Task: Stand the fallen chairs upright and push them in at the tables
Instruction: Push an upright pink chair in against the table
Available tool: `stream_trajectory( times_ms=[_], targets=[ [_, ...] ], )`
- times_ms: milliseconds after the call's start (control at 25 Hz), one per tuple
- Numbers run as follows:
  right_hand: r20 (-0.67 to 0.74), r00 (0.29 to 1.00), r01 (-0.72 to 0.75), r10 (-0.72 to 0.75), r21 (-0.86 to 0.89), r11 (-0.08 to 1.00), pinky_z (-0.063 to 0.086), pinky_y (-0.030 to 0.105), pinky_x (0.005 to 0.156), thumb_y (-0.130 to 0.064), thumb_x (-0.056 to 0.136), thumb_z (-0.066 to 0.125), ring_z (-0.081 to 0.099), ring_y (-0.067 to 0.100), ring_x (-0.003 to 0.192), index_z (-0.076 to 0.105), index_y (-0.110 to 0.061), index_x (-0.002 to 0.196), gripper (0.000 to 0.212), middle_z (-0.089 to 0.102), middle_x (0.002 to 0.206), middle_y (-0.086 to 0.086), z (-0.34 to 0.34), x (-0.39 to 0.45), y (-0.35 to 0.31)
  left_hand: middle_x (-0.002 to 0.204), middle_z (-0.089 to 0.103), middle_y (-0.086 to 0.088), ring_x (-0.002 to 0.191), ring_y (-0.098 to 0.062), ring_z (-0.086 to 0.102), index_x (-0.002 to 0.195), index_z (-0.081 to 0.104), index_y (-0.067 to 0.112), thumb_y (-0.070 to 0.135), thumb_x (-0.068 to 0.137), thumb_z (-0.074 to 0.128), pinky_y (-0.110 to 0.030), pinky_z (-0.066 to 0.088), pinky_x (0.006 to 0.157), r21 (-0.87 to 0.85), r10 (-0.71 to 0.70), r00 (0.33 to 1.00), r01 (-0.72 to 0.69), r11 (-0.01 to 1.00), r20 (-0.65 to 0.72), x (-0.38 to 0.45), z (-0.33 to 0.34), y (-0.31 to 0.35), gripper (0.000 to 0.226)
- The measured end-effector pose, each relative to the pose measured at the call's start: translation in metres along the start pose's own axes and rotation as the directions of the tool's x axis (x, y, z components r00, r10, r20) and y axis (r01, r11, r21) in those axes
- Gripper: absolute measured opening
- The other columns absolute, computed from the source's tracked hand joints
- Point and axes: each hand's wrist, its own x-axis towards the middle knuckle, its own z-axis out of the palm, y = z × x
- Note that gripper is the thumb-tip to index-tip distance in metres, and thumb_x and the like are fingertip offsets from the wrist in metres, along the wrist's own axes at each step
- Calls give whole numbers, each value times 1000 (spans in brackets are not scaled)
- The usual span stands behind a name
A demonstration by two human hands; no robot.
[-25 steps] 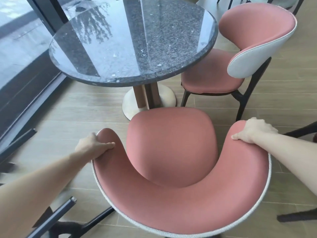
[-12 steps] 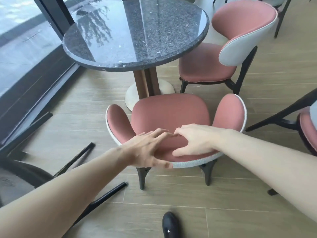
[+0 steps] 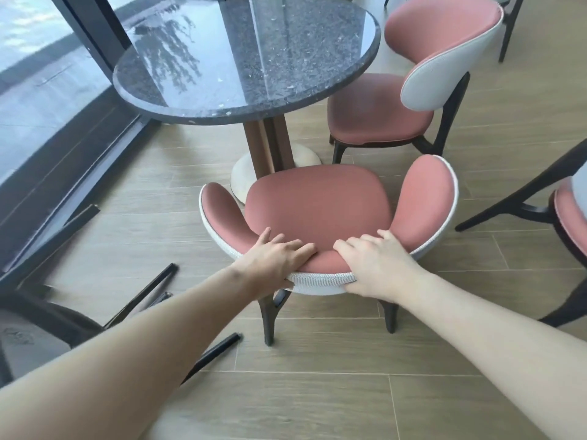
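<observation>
A pink chair with a white outer shell stands upright on dark legs, its seat facing the round dark stone table. The seat's front edge is close to the table's pedestal base. My left hand and my right hand both grip the top of its curved backrest, fingers over the pink inner side, thumbs on the white outer side. A second pink chair stands upright at the table's right side.
A fallen chair's dark legs lie on the wood floor at the lower left. Another chair with dark legs shows at the right edge. A glass wall with a dark frame runs along the left.
My hands went from the backrest's two wing tips to its middle top. The chair now sits farther from me and nearer the table.
</observation>
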Motion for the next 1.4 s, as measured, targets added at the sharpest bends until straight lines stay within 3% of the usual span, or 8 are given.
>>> stream_trajectory(
  times_ms=[160, 440, 680, 880, 1200, 1400],
  targets=[
    [-1, 1000, 18, -18, -39, 999, 39, 51, 102, -55, 82, 66, 60, 23, 114, 44, -22, 124, 59, 63, 117, -3, -1, -1, 1, 132, 52, 6, 118, -24, 52, 147, 27, 26, 42, 92, 67, -46, 51, 93, 82, 60, 998, -61, 995, 14, 4, -6, -5, 70],
    [-43, 998, 49, -48, 33, 998, 44, 49, 93, -52, 84, 67, 60, 25, 111, 46, -20, 116, 50, 63, 112, -1, -14, 22, -21, 131, 53, 9, 119, -21, 53, 147, 28, 31, 47, 89, 69, -42, 50, 94, 73, 22, 998, -26, 997, 53, -4, -11, -39, 73],
    [-46, 997, 66, -66, -11, 998, 44, 42, 84, -57, 82, 67, 61, 23, 106, 46, -23, 110, 48, 62, 105, -5, -14, 22, 1, 125, 57, 8, 116, -25, 56, 141, 35, 29, 41, 86, 74, -39, 48, 84, 41, -11, 1000, 11, 999, -6, 14, -6, -29, 68],
    [-29, 999, 20, -21, -37, 999, 45, 44, 86, -57, 82, 67, 62, 25, 107, 45, -23, 118, 55, 63, 110, -3, -15, 23, 12, 131, 56, 10, 118, -25, 51, 140, 38, 30, 34, 86, 76, -43, 47, 92, -22, -6, 1000, 7, 1000, 10, 27, -10, -24, 66],
    [0, 1000, 11, -11, -43, 999, 48, 44, 85, -54, 84, 68, 64, 31, 104, 46, -20, 116, 52, 63, 107, 3, -20, 24, 9, 136, 56, 10, 123, -25, 49, 140, 39, 29, 32, 85, 76, -47, 42, 102, -38, -24, 1000, 25, 999, 18, 22, -14, -21, 66],
    [14, 1000, 25, -24, -75, 997, 48, 40, 77, -55, 83, 68, 65, 33, 99, 47, -19, 113, 51, 63, 104, 4, -19, 26, 9, 131, 60, 9, 116, -25, 53, 141, 40, 30, 33, 85, 77, -33, 39, 75, -52, -10, 1000, 8, 999, -23, 23, -12, -25, 67]
  ],
)
